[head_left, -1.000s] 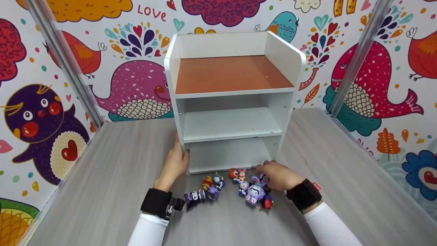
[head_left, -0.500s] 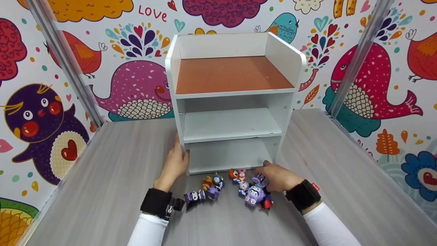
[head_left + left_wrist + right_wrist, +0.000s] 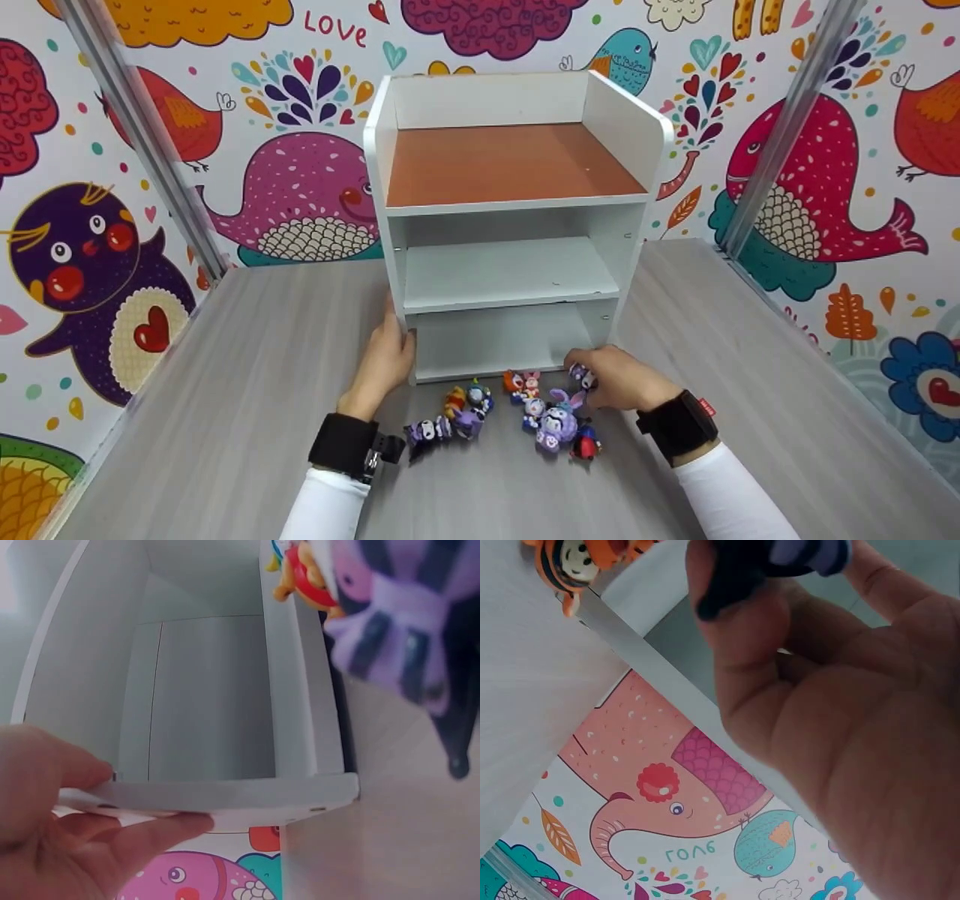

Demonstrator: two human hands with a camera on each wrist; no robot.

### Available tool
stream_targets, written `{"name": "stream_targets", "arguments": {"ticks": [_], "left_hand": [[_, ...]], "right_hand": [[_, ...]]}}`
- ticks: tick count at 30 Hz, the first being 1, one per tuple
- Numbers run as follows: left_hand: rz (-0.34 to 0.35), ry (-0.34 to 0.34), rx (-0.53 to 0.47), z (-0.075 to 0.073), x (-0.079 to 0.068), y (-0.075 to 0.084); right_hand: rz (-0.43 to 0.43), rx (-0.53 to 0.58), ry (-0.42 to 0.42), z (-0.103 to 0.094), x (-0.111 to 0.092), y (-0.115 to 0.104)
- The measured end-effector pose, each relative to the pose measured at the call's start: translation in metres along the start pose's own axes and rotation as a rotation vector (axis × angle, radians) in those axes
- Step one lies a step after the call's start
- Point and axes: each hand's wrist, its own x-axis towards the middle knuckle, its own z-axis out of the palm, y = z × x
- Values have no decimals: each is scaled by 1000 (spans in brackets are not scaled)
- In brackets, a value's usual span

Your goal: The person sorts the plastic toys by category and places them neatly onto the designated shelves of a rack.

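Observation:
A small white shelf unit (image 3: 510,271) with an orange-brown top board (image 3: 510,165) stands on the table. My left hand (image 3: 381,366) grips its left side panel low down; in the left wrist view the thumb lies on the inner face and the fingers on the outer. By the front right corner, my right hand (image 3: 626,379) pinches a small purple-and-dark figurine (image 3: 581,376), partly covered by the fingers. In the right wrist view the figurine (image 3: 742,570) is cut off at the top edge. A larger purple rabbit-eared figurine (image 3: 557,427) stands just below that hand.
Several figurines lie before the shelf, among them a yellow-and-red bear (image 3: 454,401), a purple-and-black striped one (image 3: 427,430), an orange one (image 3: 514,382) and a red-and-blue one (image 3: 586,444). Patterned walls (image 3: 292,187) surround the grey table (image 3: 247,390).
My right hand has lifted the small purple-and-dark figurine up and away from the rabbit-eared one, which has shifted slightly. My left hand has stayed on the shelf panel.

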Motion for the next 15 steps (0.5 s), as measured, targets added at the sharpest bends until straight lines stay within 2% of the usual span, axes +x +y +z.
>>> {"name": "stream_targets", "arguments": {"ticks": [10, 15], "left_hand": [[-4, -1, -8, 0, 0, 0], [5, 5, -13, 0, 0, 0]], "right_hand": [[10, 19, 95, -11, 0, -4], [-12, 55, 107, -13, 1, -3]]}}
